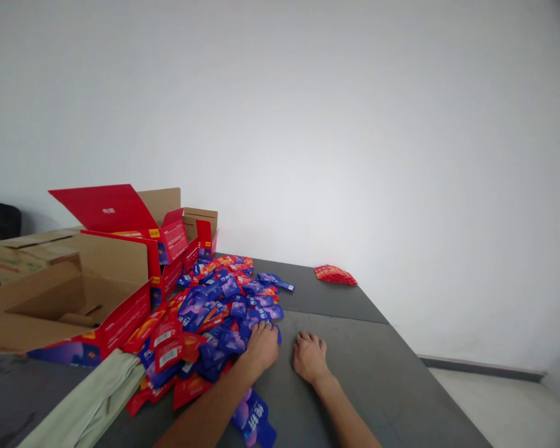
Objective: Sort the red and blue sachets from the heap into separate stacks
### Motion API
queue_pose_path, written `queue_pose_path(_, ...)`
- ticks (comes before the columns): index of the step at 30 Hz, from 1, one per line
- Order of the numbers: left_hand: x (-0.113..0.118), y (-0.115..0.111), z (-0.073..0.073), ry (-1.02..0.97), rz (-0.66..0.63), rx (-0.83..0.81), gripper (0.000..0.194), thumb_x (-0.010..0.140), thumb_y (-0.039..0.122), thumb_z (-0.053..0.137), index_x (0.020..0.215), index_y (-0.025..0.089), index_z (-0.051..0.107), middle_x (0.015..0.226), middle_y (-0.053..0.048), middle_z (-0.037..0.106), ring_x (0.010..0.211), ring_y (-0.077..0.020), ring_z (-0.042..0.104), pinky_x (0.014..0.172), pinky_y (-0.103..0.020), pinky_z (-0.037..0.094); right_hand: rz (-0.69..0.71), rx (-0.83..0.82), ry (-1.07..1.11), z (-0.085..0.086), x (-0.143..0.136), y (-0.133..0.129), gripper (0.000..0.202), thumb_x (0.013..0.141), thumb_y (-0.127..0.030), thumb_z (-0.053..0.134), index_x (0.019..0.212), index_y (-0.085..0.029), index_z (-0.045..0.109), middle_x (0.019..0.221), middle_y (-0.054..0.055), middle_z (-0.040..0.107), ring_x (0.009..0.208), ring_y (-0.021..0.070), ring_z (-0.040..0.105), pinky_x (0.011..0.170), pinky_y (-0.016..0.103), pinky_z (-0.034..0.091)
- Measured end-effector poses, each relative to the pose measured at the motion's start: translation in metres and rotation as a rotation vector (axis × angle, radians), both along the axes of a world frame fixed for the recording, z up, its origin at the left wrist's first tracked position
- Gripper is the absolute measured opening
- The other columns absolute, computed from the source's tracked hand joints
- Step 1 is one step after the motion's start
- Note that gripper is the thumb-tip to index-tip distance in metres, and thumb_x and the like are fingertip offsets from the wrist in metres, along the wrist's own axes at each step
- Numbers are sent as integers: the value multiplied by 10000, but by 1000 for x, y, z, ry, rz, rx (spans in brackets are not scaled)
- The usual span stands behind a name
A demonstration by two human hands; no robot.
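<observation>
1. On the dark table (354,367), a mixed pile of packets (228,286), blue and red, is spreading between the boxes and the hands.
2. At the pile's right edge, the left hand (262,345) is resting over blue packets, fingers bent; whether it is gripping one, I cannot tell.
3. The right hand (310,358) is lying apart from the left, fingers curled against the table; I cannot tell whether anything is sitting beneath it.
4. Below the left hand, a blue packet (254,420) is showing large white characters, which I cannot read surely.
5. Left of the left forearm, a red packet (169,356) is displaying a white barcode panel.
6. Farther left, an open red box (107,211) is carrying small pale characters on its raised flap and a yellow label (154,233); its lettering is too small to read.
7. Near the table's far right edge, red packets (336,275) are lying separately.
</observation>
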State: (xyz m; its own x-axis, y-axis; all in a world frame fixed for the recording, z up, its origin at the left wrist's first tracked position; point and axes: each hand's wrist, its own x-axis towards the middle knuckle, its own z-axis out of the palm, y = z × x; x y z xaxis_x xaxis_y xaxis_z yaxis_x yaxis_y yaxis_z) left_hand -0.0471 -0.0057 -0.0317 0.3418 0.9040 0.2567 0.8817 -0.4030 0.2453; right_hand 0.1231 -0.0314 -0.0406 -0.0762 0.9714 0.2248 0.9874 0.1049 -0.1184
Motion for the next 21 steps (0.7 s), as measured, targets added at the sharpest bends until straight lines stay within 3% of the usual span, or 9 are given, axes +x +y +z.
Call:
queue_pose_path(5,-7,-4,-2,-2,-27,10,435,770,90,426,1145,132,643,1166,-170,640,1169,-290,511,1003,-451,337,8,-17,32,4,1,-4,334,884,-241,388,1077,-228,660,1247,126,609,1165,321,496,967,520,324)
queue_pose_path(12,3,6,6,-128,-153,50,476,804,63,388,1187,214,627,1208,-80,652,1225,-238,476,1087,-445,239,25,-58,188,6,11,18,288,830,-196,453,935,-175,720,1098,155,667,1088,300,561,895,388,427)
queue_pose_path(16,7,13,4,-191,-197,60,470,816,68,403,1163,279,640,1306,-31,602,1305,-236,399,1113,-468,200,56,-34,306,0,16,34,351,880,-219,393,1047,-186,699,1090,121,688,1077,254,585,934,347,421)
queue_pose_path(18,7,14,3,-202,-189,52,457,837,98,413,1171,304,647,1398,-27,534,1368,-261,319,1123,-497,186,66,-55,521,-4,14,40,377,914,-286,361,1114,-176,661,1062,117,695,991,230,627,869,325,460)
queue_pose_path(21,4,12,8,-242,-159,72,439,858,134,419,1174,322,658,1510,-11,401,1422,-277,226,1125,-497,221,40,-204,1190,-6,5,43,470,931,-502,340,1181,-179,574,887,88,695,653,194,644,571,290,473)
